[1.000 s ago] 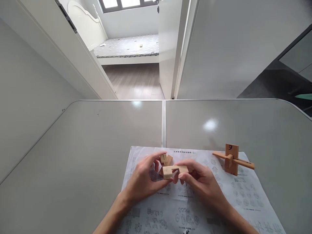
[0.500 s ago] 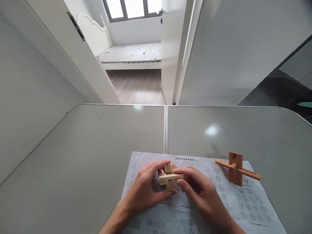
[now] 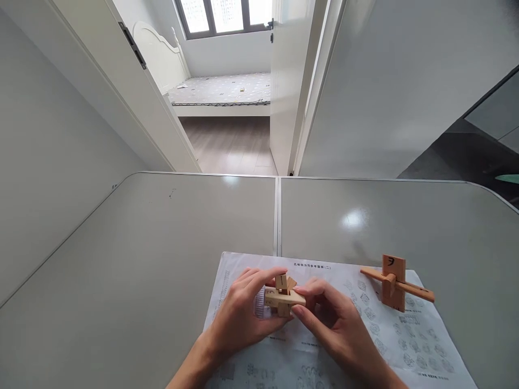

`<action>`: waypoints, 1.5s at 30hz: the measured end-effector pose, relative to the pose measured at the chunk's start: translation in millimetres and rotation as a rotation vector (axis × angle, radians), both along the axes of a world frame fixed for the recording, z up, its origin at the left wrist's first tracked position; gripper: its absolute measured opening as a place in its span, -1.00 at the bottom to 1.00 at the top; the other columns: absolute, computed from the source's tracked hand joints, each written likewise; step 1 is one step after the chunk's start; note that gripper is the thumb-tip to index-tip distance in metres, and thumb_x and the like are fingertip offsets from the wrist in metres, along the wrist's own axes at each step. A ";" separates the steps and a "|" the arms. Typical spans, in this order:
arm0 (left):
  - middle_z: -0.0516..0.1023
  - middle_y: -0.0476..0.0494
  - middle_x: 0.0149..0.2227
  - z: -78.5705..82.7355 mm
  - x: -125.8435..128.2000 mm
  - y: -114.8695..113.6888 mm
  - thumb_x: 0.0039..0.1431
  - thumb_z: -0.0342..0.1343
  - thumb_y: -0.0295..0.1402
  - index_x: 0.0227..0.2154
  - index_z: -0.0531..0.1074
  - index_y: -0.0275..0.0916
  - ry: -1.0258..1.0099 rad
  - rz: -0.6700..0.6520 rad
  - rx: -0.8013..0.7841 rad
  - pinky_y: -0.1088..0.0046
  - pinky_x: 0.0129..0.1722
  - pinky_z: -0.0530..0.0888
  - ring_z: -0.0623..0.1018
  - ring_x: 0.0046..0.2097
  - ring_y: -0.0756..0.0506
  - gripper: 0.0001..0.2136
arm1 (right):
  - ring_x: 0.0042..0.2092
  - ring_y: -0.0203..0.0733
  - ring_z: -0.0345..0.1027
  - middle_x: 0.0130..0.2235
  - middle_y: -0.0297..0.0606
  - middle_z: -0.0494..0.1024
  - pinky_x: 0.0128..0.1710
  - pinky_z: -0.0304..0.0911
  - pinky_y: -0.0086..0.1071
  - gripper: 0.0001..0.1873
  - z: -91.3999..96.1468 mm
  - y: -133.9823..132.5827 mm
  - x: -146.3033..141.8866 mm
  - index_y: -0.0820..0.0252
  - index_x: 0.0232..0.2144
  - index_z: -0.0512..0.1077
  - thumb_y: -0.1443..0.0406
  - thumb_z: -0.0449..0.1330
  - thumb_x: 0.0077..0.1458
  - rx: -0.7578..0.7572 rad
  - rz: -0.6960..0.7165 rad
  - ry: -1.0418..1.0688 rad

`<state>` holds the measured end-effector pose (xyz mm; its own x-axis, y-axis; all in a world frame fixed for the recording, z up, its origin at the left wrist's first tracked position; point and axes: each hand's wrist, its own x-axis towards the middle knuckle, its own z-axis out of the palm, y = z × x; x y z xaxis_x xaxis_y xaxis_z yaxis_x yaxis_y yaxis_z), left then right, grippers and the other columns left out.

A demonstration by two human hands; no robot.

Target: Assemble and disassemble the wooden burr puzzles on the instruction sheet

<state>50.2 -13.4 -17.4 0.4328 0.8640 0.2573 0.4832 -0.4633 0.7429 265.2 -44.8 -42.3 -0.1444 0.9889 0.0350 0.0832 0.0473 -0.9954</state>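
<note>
A small interlocking wooden puzzle (image 3: pixel 283 297) of pale notched blocks is between my two hands, just above a printed sheet (image 3: pixel 324 346). My left hand (image 3: pixel 247 305) wraps its left side, with the index finger at the top block and the thumb beneath. My right hand (image 3: pixel 330 316) pinches the right end of the crosswise block between thumb and fingers. Dark marks show on some of the blocks. The inner joints are partly hidden by my fingers.
Standing on the sheet's right side is a reddish-brown wooden piece (image 3: pixel 393 283), an upright plate crossed by a long rod. The grey table (image 3: pixel 141 281) has a seam down its middle. Beyond it, a doorway shows a bed (image 3: pixel 221 89).
My right hand's fingers have shifted slightly on the puzzle, and the crosswise block sits at a slightly different tilt. The view has moved a little; both hands keep their hold.
</note>
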 end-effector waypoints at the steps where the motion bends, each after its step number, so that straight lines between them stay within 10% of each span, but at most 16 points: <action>1: 0.70 0.00 -0.09 0.0 0.0 -0.1 0.15 0.44 -0.42 0.23 0.34 0.04 0.001 -0.002 0.015 0.22 0.12 0.53 0.64 -0.10 -0.13 -0.36 | -0.32 -0.17 0.43 -0.33 -0.28 0.52 -0.35 0.40 -0.35 -0.78 -0.4 -0.2 0.6 0.11 -0.18 0.54 0.09 0.32 0.34 -0.002 0.005 0.003; 30: 0.67 -0.02 -0.19 -3.5 -2.2 0.4 0.26 0.35 -0.41 0.21 0.36 -0.05 -0.013 -0.108 0.036 0.33 -0.02 0.45 0.52 -0.21 -0.09 -0.50 | -0.33 -0.23 0.37 -0.28 -0.32 0.48 -0.33 0.34 -0.41 -0.97 -3.9 -0.8 2.4 0.07 -0.12 0.48 0.27 0.24 0.41 0.172 0.114 -0.093; 37: 0.62 -0.06 -0.03 -1.2 -6.8 -2.2 0.16 0.40 -0.35 0.32 0.32 0.03 -0.093 -0.117 -0.129 0.35 0.02 0.48 0.57 -0.05 -0.13 -0.33 | -0.31 -0.21 0.40 -0.27 -0.29 0.52 -0.35 0.34 -0.41 -0.90 -2.9 -2.0 0.6 0.08 -0.14 0.50 0.20 0.25 0.41 0.098 0.057 -0.042; 45: 0.66 -0.10 -0.13 4.4 -6.0 -1.5 0.40 0.13 -0.20 0.14 0.48 -0.11 -0.046 -0.034 -0.329 0.30 -0.04 0.49 0.60 -0.14 -0.14 -0.68 | -0.18 -0.13 0.50 -0.21 -0.24 0.56 -0.21 0.44 -0.36 -0.89 -4.5 -0.8 3.9 0.06 -0.14 0.50 0.18 0.28 0.39 0.094 -0.019 0.009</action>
<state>44.2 -14.9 -12.9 0.4568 0.8895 -0.0133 0.4338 -0.2097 0.8763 269.0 -45.6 -46.8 -0.1253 0.9837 0.1293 0.0764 0.1395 -0.9873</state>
